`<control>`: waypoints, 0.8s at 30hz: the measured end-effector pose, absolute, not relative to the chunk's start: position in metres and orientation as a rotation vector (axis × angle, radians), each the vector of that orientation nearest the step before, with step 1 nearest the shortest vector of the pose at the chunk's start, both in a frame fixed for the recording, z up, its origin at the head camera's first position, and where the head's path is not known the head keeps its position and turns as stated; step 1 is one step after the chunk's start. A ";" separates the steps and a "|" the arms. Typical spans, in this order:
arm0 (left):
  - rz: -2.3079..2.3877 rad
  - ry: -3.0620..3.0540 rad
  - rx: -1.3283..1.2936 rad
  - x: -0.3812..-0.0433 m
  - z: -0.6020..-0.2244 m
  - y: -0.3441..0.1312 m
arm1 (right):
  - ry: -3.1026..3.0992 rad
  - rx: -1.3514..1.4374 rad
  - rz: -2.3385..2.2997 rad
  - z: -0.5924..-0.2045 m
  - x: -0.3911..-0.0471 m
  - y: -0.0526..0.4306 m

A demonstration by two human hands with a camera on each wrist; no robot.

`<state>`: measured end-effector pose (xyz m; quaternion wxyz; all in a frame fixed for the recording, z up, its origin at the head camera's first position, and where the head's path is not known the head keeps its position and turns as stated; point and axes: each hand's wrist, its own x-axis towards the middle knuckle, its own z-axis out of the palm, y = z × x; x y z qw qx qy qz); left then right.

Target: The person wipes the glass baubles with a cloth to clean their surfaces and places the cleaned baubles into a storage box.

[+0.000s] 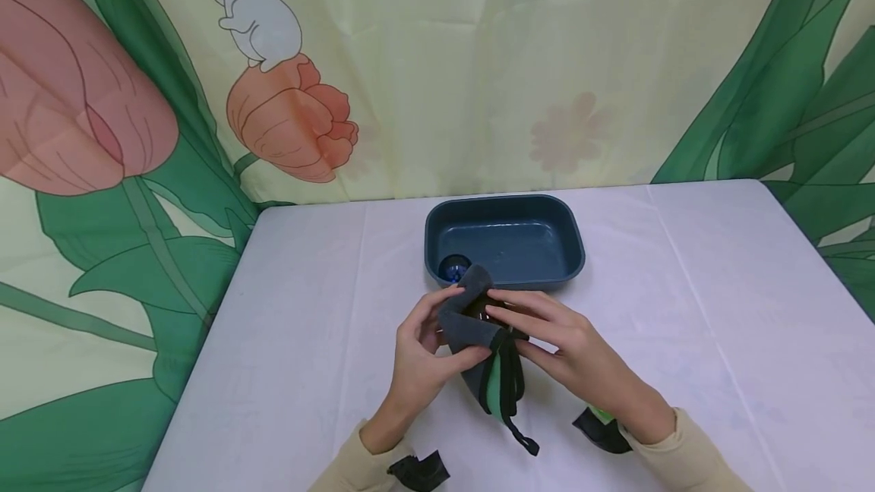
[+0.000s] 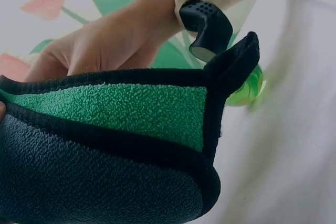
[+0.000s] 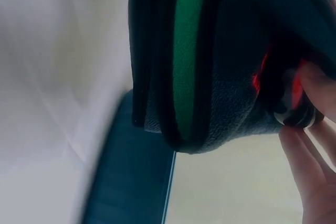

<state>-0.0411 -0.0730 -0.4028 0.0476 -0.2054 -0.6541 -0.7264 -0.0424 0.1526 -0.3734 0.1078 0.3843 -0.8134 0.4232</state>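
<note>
A two-sided cloth, dark grey on one face and green on the other with black edging and a hanging loop, is folded above the table. My left hand grips it, thumb on the near side. Wrapped in its grey face is a dark, shiny, rounded glass-like thing with red glints, mostly hidden by folds. Fingers of my right hand pinch this thing at the cloth's opening. In the left wrist view the cloth's green face shows between two black edges.
Just beyond my hands stands a dark blue rectangular tray, with a shiny blue ball in its near left corner. A clear green rounded thing lies on the white-covered table near my right wrist. A printed curtain hangs behind.
</note>
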 end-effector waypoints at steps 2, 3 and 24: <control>-2.217 -2.002 -0.618 -0.041 -0.403 -0.073 | -2.387 1.132 1.235 -0.374 -0.043 0.152; -2.218 -2.002 -0.617 -0.041 -0.403 -0.073 | -2.382 1.133 1.231 -0.374 -0.043 0.151; -2.259 -2.005 -0.568 -0.046 -0.410 -0.076 | -2.555 0.982 1.394 -0.372 -0.047 0.152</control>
